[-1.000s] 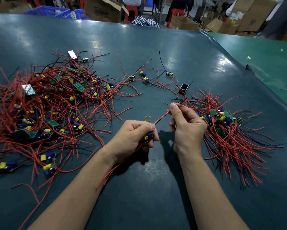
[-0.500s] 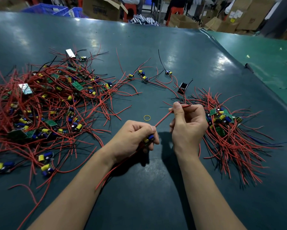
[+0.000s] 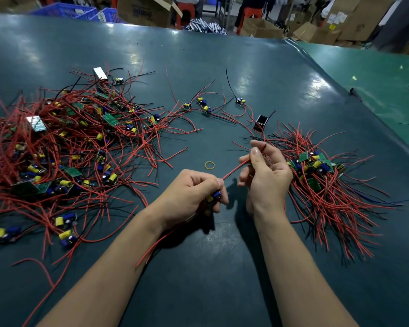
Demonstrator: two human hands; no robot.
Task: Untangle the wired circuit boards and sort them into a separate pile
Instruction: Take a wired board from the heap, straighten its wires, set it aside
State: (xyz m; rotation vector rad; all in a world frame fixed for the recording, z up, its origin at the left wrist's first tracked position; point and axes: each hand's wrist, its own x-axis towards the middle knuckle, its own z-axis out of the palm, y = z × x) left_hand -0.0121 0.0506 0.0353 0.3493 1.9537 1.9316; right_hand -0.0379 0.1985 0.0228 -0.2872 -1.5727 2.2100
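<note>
Dark green table [image 3: 222, 279] — big tangled heap of wired circuit boards [image 3: 64, 147] at left, smaller sorted pile [image 3: 326, 182] at right. Left hand [image 3: 194, 197] curled round one small board [image 3: 214, 196]; its red wire [image 3: 235, 170] runs taut to the right hand [image 3: 266, 173], pinched there — yellow rubber band [image 3: 209, 165] lies just beyond

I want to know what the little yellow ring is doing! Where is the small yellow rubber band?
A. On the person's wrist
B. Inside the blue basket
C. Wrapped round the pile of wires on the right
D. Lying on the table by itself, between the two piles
D: the yellow rubber band lies flat on the bare table, just beyond the left hand and right hand, touching neither.
</note>
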